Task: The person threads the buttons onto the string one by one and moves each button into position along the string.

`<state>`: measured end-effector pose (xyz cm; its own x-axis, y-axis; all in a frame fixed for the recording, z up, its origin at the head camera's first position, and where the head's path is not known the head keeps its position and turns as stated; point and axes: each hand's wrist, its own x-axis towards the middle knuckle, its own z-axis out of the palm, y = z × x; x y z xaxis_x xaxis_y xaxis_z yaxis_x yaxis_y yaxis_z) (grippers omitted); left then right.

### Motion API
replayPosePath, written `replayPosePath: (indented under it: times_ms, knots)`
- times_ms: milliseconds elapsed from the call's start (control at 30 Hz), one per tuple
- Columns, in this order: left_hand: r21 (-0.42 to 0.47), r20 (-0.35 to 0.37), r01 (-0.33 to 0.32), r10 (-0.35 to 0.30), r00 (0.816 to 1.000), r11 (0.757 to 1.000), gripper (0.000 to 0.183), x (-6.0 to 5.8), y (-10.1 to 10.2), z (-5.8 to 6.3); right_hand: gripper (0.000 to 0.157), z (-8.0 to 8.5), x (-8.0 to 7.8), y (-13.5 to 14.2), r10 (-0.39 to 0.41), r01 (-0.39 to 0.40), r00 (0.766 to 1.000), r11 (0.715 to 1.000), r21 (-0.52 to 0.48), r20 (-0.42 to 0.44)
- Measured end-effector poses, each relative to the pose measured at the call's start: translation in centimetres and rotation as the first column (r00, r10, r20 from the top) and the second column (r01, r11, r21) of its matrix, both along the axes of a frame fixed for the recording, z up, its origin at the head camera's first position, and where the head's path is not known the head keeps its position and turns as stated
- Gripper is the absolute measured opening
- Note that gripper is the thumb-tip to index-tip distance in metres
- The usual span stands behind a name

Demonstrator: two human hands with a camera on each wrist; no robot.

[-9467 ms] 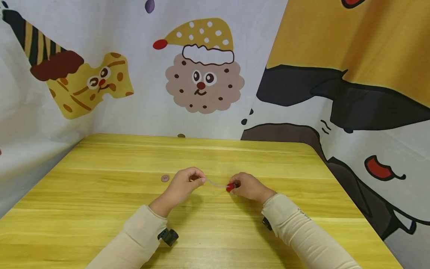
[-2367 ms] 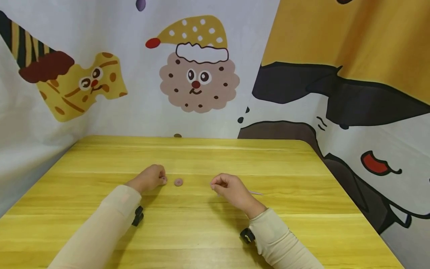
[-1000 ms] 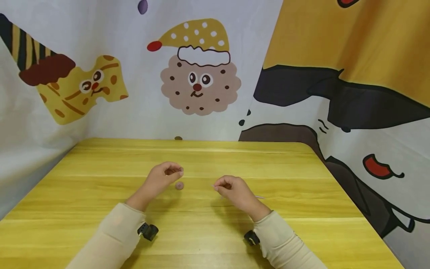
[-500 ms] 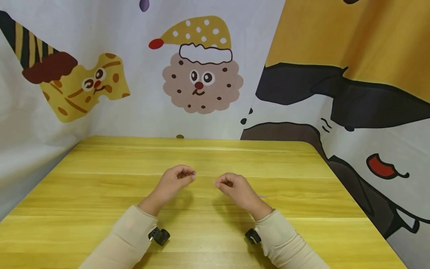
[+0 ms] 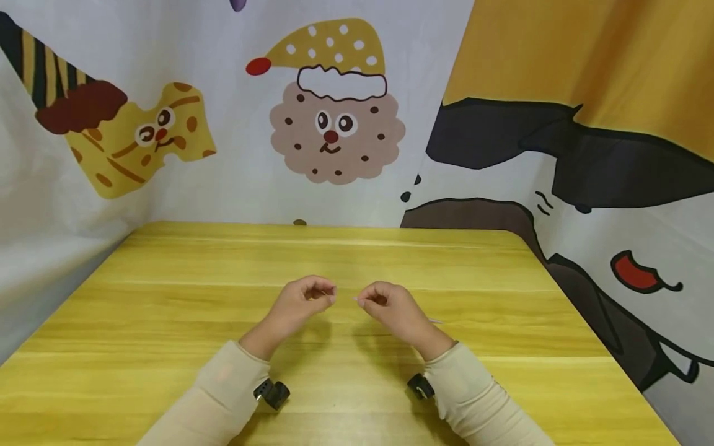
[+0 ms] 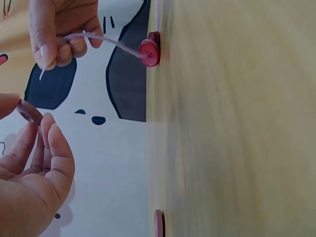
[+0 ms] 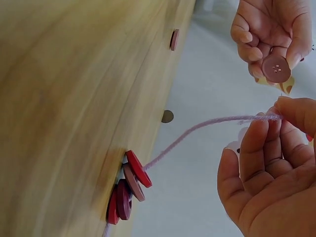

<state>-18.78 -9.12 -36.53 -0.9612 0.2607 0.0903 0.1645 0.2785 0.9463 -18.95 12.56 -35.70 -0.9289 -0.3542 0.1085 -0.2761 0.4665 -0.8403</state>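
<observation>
My left hand (image 5: 292,313) pinches a mauve-brown four-hole button (image 7: 276,69) by its edge, with its face showing in the right wrist view. Facing it a short gap away, my right hand (image 5: 397,313) holds a thin lilac yarn (image 7: 197,127) between thumb and fingertip. A short tip of the yarn sticks out past those fingers. Lower on the yarn, several threaded buttons lean together at the table: a red button (image 7: 138,169), a brown button (image 7: 134,181), a purple button (image 7: 124,199) and another red one. In the head view my right hand hides these.
Another loose pinkish-brown button (image 6: 159,223) lies on the wooden table (image 5: 346,384); my left hand covers it in the head view. The yarn's tail (image 5: 436,321) shows beyond my right wrist. A printed cloth (image 5: 234,198) hangs behind the table.
Earlier my right hand held a red button while the left held the yarn. Later my left hand took a button from the table at left and carried it right, close to my right hand.
</observation>
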Motion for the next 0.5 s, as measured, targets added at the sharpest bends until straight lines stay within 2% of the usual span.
replayPosePath:
  times_ms: [500]
  knots:
    - [-0.007,-0.054,0.043,-0.043,0.998,0.999,0.02,0.39,0.97,-0.01,0.009,-0.23,-0.1,-0.31,-0.008,0.009,1.0,0.999,0.031,-0.007]
